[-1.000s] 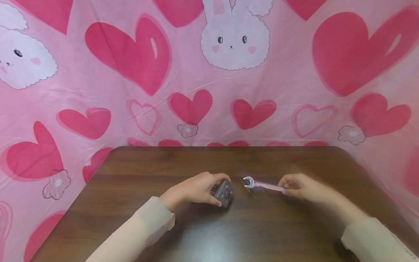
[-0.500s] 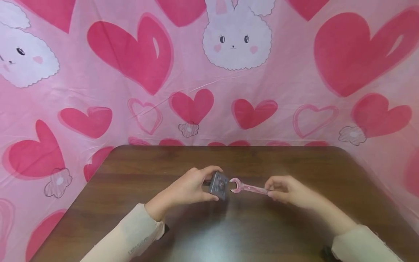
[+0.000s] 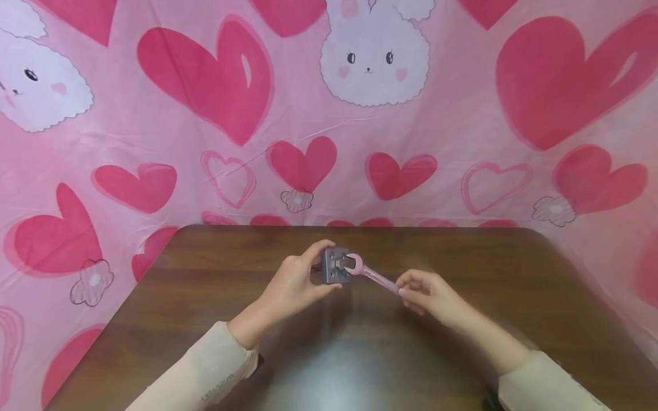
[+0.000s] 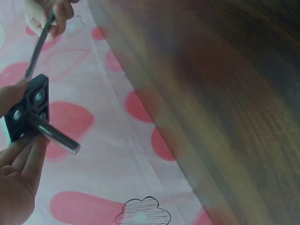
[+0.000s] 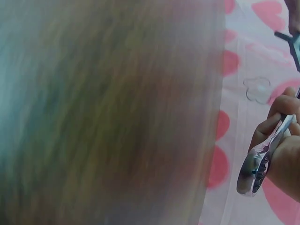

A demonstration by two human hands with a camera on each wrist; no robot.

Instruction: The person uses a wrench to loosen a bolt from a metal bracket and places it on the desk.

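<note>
My left hand grips a square dark grey plate by its upper and lower edges, thumb and fingers apart on either side. A threaded bolt juts out of the plate's back in the left wrist view, and smaller round studs or holes sit near the corners. My right hand pinches the far end of a shiny wrench. The wrench's open end overlaps the bolt head at the plate's middle in the head view. Its other end, a ring, shows beside my right hand in the right wrist view.
A dark brown wooden table lies under both hands. Behind it hangs a pink cloth printed with hearts and rabbit faces, close to the table's back edge.
Both hands have risen and moved away from me over the table. The right hand has come left, bringing the wrench's open end to the bolt head. The plate has turned its face more toward me.
</note>
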